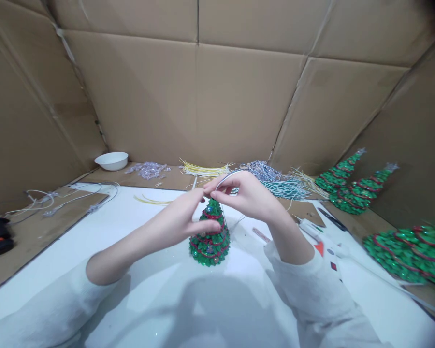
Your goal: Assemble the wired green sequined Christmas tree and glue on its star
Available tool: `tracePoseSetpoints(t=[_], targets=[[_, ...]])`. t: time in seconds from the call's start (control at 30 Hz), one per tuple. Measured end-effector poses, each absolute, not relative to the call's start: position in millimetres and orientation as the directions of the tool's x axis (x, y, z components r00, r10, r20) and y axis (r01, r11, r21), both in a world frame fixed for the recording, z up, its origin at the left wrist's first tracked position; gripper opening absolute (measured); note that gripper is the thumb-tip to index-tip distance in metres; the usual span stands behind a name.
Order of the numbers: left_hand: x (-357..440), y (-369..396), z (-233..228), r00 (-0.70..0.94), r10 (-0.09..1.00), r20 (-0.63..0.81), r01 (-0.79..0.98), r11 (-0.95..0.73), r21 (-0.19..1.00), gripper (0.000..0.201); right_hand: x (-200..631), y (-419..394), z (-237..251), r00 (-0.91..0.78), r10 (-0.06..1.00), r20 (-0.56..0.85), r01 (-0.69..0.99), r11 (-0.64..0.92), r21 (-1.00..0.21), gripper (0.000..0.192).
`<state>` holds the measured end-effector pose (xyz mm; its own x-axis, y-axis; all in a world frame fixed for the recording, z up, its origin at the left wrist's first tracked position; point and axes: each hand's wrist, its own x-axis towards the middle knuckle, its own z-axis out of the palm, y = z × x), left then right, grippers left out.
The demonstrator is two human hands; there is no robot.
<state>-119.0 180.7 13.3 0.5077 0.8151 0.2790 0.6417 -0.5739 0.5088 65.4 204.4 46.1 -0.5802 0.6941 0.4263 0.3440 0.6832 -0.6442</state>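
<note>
A small green Christmas tree [209, 250] with red garland and shiny beads stands upright on the white tabletop. My left hand [184, 215] is round its upper part, the thumb across the front and the other fingers near the tip, partly hidden. At the treetop, my right hand [248, 195] has thumb and fingers pinched together on a thin pale cord [224, 180], which loops up over the fingers. The fingertips of both hands meet there and cover the very top of the tree.
Two finished-looking trees [360, 191] with stars stand at right; more green tree [413, 251] lies nearer. A glue gun [310, 229] and dark knife [331, 219] lie right. Behind are yellow cords [205, 169], teal cords [284, 188], clear stars [148, 170] and a white bowl [111, 161].
</note>
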Motion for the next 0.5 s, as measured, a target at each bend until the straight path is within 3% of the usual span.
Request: tracePoseSetpoints(t=[0.13,0.23,0.33,0.5], targets=[[-121,184,28,0.313,0.833,0.457,0.617,-0.544,0.568,0.036,63,205,48,-0.616,0.662,0.428,0.228,0.669,-0.707,0.023],[-110,183,38,0.151,0.760,0.633,0.657,-0.555,0.510,0.028,63,205,48,-0.590,0.705,0.394,0.277,0.635,-0.721,0.026],[-97,181,48,0.164,0.652,0.740,0.695,-0.609,0.382,0.018,64,208,45,-0.590,0.736,0.332,0.331,0.596,-0.731,0.021],[-81,178,59,0.245,0.680,0.691,0.698,-0.618,0.361,0.010,64,214,40,-0.635,0.699,0.330,0.259,0.595,-0.761,0.019]])
